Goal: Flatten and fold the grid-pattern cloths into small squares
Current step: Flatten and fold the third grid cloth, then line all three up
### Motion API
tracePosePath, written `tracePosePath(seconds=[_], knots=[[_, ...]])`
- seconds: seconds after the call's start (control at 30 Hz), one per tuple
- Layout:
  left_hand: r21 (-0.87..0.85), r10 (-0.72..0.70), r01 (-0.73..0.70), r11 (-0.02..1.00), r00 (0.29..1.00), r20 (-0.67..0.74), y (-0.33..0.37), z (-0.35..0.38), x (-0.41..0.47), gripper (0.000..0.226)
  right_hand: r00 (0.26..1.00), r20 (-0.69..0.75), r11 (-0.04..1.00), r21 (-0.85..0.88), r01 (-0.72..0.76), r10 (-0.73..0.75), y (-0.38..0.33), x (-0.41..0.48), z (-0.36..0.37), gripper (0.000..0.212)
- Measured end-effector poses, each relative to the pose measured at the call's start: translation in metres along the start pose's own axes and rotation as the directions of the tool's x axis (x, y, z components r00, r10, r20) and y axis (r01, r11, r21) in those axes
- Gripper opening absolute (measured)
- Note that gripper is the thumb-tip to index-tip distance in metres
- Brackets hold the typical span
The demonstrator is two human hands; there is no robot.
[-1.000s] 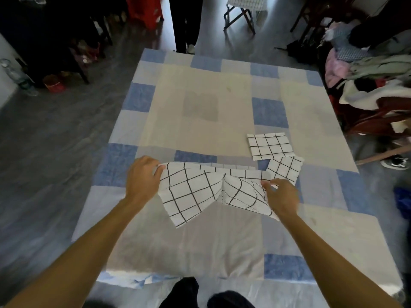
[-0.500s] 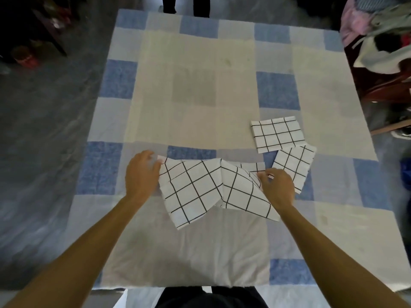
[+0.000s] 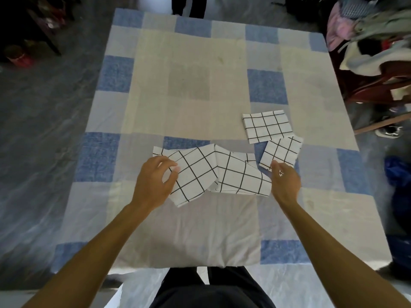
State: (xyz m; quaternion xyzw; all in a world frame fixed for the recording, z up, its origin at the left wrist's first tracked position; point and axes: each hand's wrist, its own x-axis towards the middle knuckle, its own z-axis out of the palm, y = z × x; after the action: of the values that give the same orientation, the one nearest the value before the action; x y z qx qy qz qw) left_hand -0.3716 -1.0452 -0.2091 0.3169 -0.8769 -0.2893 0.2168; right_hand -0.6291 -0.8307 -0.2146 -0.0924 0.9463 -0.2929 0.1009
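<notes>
A white cloth with a black grid (image 3: 213, 174) lies rumpled and partly folded on the patchwork table cover (image 3: 191, 232), its two halves meeting at a raised crease in the middle. My left hand (image 3: 153, 183) pinches its left edge between thumb and fingers. My right hand (image 3: 285, 181) grips its right edge. Two folded grid-pattern squares sit to the right: one (image 3: 266, 126) further back, the other (image 3: 281, 152) tilted, just beyond my right hand and overlapping the first one's near corner.
The blue, grey and cream table cover ends at a near edge by my legs. A heap of clothes (image 3: 369, 36) lies on a chair at the right. A person's legs (image 3: 189, 6) stand past the far edge. Dark floor (image 3: 44, 121) lies to the left.
The cloth's two halves have spread lower and flatter on the table. My left hand has shifted from the top-left corner onto the left edge. The camera has tilted down and closer.
</notes>
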Motion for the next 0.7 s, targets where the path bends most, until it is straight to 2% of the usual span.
tracePosePath(seconds=[0.1,0.17,0.2,0.3,0.37,0.4,0.47,0.5,0.53,0.63,0.7], knots=[[0.124,0.190,-0.193,0.973,0.981,0.036,0.019,0.006,-0.016,0.039,0.994,-0.102,0.995,0.086,0.040,-0.032,-0.008,-0.018,-0.014,0.032],[0.187,0.272,-0.287,0.939,0.957,0.106,0.031,0.013,-0.028,0.047,0.954,-0.190,0.962,0.101,0.255,-0.233,-0.008,-0.031,-0.022,0.028],[0.218,0.293,-0.318,0.922,0.946,0.141,0.035,0.016,-0.033,0.050,0.905,-0.212,0.920,0.055,0.388,-0.369,-0.007,-0.037,-0.023,0.026],[0.316,0.301,-0.344,0.884,0.937,0.177,0.046,0.025,-0.045,0.043,0.730,-0.130,0.741,-0.082,0.666,-0.671,0.002,-0.051,-0.019,0.029],[0.368,0.298,-0.331,0.869,0.943,0.146,0.050,0.028,-0.051,0.029,0.628,-0.013,0.623,-0.145,0.769,-0.778,0.008,-0.059,-0.014,0.034],[0.398,0.305,-0.328,0.857,0.944,0.122,0.050,0.027,-0.052,0.021,0.604,0.050,0.587,-0.185,0.788,-0.795,0.012,-0.061,-0.011,0.037],[0.469,0.308,-0.305,0.829,0.949,0.074,0.050,0.022,-0.052,0.009,0.636,0.157,0.589,-0.264,0.764,-0.755,0.020,-0.062,-0.006,0.042],[0.503,0.295,-0.284,0.816,0.954,0.060,0.050,0.019,-0.052,0.011,0.664,0.182,0.605,-0.291,0.741,-0.725,0.024,-0.062,-0.003,0.041],[0.527,0.279,-0.262,0.808,0.959,0.050,0.051,0.016,-0.052,0.013,0.675,0.181,0.612,-0.305,0.730,-0.715,0.027,-0.062,-0.001,0.037],[0.535,0.258,-0.232,0.812,0.966,0.027,0.053,0.008,-0.053,0.014,0.644,0.097,0.592,-0.308,0.745,-0.759,0.030,-0.059,0.003,0.013],[0.523,0.258,-0.224,0.823,0.966,0.008,0.052,0.002,-0.054,0.014,0.638,0.066,0.595,-0.297,0.746,-0.767,0.030,-0.056,0.003,0.005]])
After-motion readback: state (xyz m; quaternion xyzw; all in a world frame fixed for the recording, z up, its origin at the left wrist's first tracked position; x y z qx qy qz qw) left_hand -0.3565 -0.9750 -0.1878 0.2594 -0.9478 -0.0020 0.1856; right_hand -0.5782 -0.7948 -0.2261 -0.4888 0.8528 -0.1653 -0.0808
